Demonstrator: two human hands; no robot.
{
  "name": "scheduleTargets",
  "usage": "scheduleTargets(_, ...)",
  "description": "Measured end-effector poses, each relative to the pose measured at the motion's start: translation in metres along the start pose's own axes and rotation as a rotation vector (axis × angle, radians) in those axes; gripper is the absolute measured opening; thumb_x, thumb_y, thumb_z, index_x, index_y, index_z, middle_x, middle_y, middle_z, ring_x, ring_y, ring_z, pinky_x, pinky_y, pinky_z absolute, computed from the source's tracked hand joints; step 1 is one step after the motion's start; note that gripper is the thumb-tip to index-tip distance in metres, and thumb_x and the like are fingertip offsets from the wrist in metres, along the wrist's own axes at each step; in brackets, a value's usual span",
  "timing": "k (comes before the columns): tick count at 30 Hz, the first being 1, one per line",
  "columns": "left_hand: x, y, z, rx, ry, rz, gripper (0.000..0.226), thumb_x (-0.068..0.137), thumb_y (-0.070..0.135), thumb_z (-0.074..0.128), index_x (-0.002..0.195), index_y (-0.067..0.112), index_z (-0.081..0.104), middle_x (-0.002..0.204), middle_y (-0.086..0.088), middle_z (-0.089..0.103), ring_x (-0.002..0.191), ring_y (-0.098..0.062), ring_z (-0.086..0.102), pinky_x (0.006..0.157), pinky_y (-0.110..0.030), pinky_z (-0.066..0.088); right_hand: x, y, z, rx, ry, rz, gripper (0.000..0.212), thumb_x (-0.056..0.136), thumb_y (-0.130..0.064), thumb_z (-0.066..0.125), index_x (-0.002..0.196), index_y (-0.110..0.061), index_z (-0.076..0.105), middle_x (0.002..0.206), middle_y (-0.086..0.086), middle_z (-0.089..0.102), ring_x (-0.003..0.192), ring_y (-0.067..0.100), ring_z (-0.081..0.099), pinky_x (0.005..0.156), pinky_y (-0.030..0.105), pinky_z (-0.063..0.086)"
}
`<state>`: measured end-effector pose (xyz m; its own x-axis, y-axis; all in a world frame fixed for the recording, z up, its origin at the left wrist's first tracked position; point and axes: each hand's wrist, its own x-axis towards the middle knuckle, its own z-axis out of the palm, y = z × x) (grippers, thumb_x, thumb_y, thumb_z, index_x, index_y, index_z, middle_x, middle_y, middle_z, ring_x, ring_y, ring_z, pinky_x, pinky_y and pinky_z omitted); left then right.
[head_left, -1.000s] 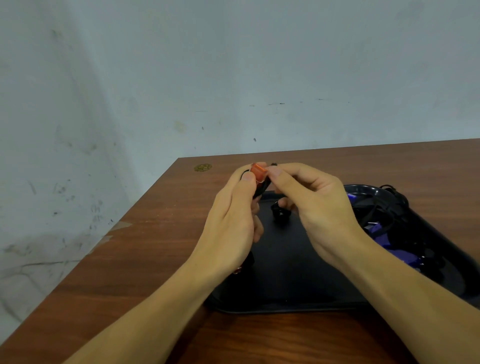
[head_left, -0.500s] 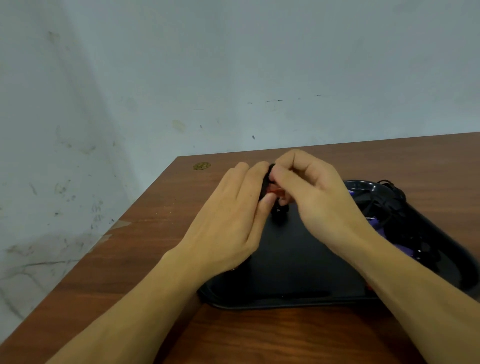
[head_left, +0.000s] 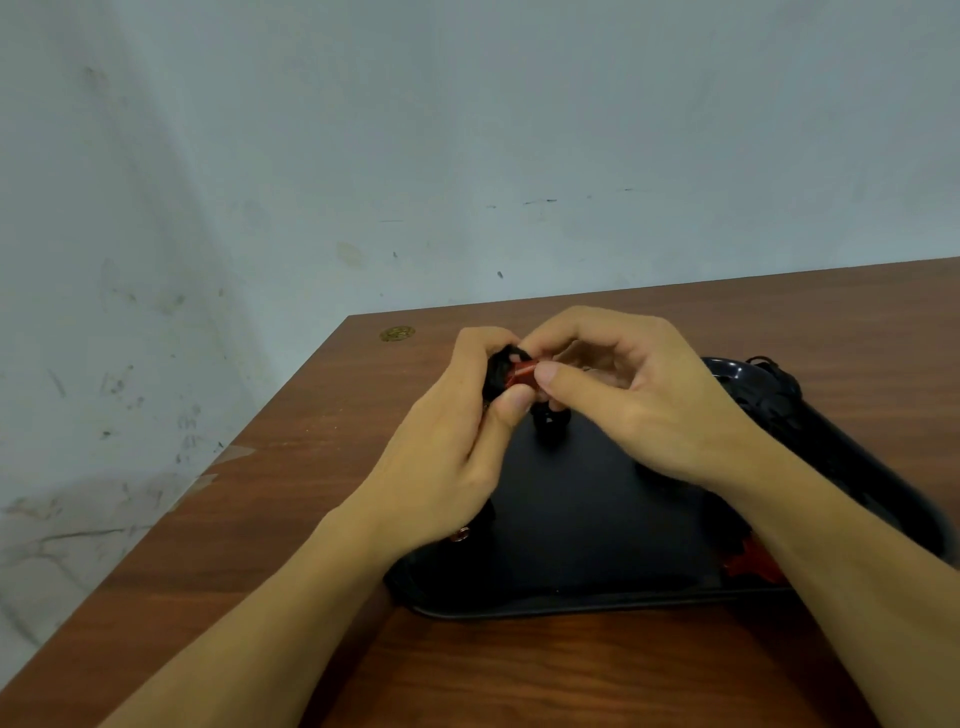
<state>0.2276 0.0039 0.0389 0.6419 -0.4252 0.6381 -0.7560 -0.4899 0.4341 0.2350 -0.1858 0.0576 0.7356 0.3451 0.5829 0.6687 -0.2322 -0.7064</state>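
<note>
Both hands meet above the far left part of a black tray (head_left: 571, 597). My left hand (head_left: 447, 457) grips a small black part (head_left: 498, 371) with curled fingers. My right hand (head_left: 634, 395) pinches a small red piece (head_left: 523, 375) between thumb and forefinger, right against the black part. Whether the two pieces are joined is hidden by the fingers. Another small black part (head_left: 550, 423) sits on the tray just below the hands.
The tray lies on a brown wooden table (head_left: 311, 493) set in a wall corner. Black parts (head_left: 769, 389) are piled at the tray's far right, and a red piece (head_left: 748, 564) shows under my right forearm. A small brass disc (head_left: 397, 333) marks the table's far left corner.
The red piece was held up at the fingertips a second ago; both hands have lowered a little, and my right thumb and forefinger now pinch it against the black part.
</note>
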Motion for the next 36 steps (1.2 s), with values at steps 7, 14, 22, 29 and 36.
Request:
scheduleTargets(7, -0.001, -0.001, -0.004, -0.006, -0.02, 0.057, 0.02, 0.105, 0.033, 0.04, 0.121, 0.022, 0.037, 0.083, 0.009, 0.051, 0.063, -0.019, 0.055, 0.054, -0.04, 0.045, 0.002, 0.002, -0.005, 0.258, -0.019, 0.03, 0.01, 0.085, -0.012, 0.071, 0.095, -0.012, 0.074, 0.087, 0.001, 0.075, 0.079, 0.009, 0.068, 0.077, 0.024, 0.054)
scheduleTargets(14, -0.003, -0.003, -0.005, -0.06, -0.082, 0.048, 0.024, 0.104, 0.036, 0.041, 0.123, 0.023, 0.035, 0.096, 0.022, 0.049, 0.073, -0.01, 0.056, 0.062, -0.024, 0.046, 0.002, 0.005, -0.011, 0.435, -0.147, 0.189, 0.007, 0.079, -0.014, 0.072, 0.084, -0.02, 0.074, 0.087, 0.007, 0.07, 0.078, 0.014, 0.066, 0.07, 0.025, 0.058)
scheduleTargets(22, -0.002, -0.007, -0.006, -0.018, -0.077, 0.011, 0.025, 0.103, 0.039, 0.042, 0.12, 0.021, 0.038, 0.087, 0.025, 0.053, 0.064, -0.01, 0.057, 0.054, -0.021, 0.042, 0.002, 0.004, -0.009, 0.172, -0.043, 0.063, 0.014, 0.082, -0.019, 0.073, 0.09, -0.008, 0.071, 0.082, 0.001, 0.073, 0.077, 0.014, 0.068, 0.078, 0.027, 0.058)
scheduleTargets(29, -0.001, -0.005, -0.006, -0.062, -0.066, 0.008, 0.026, 0.102, 0.034, 0.047, 0.118, 0.015, 0.04, 0.087, 0.014, 0.055, 0.068, -0.016, 0.056, 0.058, -0.032, 0.046, 0.004, 0.004, -0.006, 0.293, -0.071, 0.197, 0.014, 0.084, -0.018, 0.068, 0.093, -0.007, 0.068, 0.087, 0.002, 0.074, 0.072, 0.013, 0.071, 0.069, 0.023, 0.057)
scheduleTargets(36, -0.002, -0.004, -0.005, -0.082, -0.013, -0.042, 0.022, 0.1, 0.04, 0.048, 0.113, 0.026, 0.037, 0.088, 0.007, 0.061, 0.062, -0.023, 0.059, 0.054, -0.046, 0.047, 0.005, 0.004, 0.005, 0.19, 0.097, 0.161, 0.002, 0.09, -0.01, 0.069, 0.088, -0.009, 0.069, 0.08, 0.0, 0.075, 0.069, 0.014, 0.072, 0.067, 0.023, 0.059)
